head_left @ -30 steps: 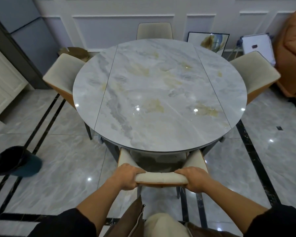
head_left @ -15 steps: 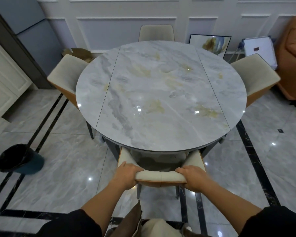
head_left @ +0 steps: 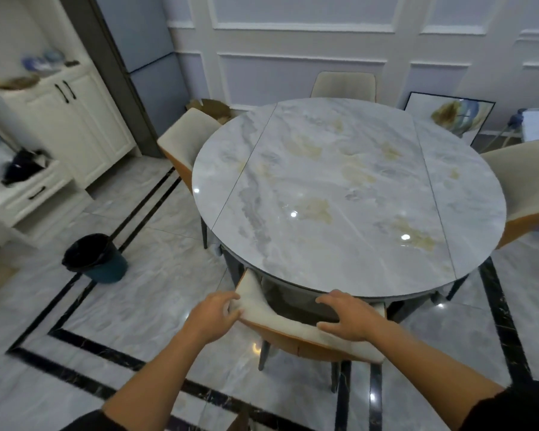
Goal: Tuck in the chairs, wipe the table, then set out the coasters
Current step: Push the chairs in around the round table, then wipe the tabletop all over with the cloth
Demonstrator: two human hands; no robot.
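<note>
The round marble table (head_left: 349, 197) has a bare top; no cloth or coasters are in view. The near chair (head_left: 274, 318), cream with an orange back shell, stands tucked under the table's front edge. My left hand (head_left: 213, 315) touches the left corner of its backrest with loose fingers. My right hand (head_left: 350, 318) rests on the top of the backrest, fingers spread apart. Three more cream chairs stand pushed in: the left chair (head_left: 187, 141), the far chair (head_left: 343, 85) and the right chair (head_left: 526, 188).
A dark bin (head_left: 95, 258) with a black liner stands on the tiled floor to the left. White cabinets (head_left: 75, 119) with clutter on them line the left wall. A framed picture (head_left: 451, 116) leans on the far wall, and a cardboard box (head_left: 212, 108) sits behind the left chair.
Both hands have loosened from a firm grip on the near chair's backrest to spread fingers. My view has swung left and up, bringing the cabinets into sight.
</note>
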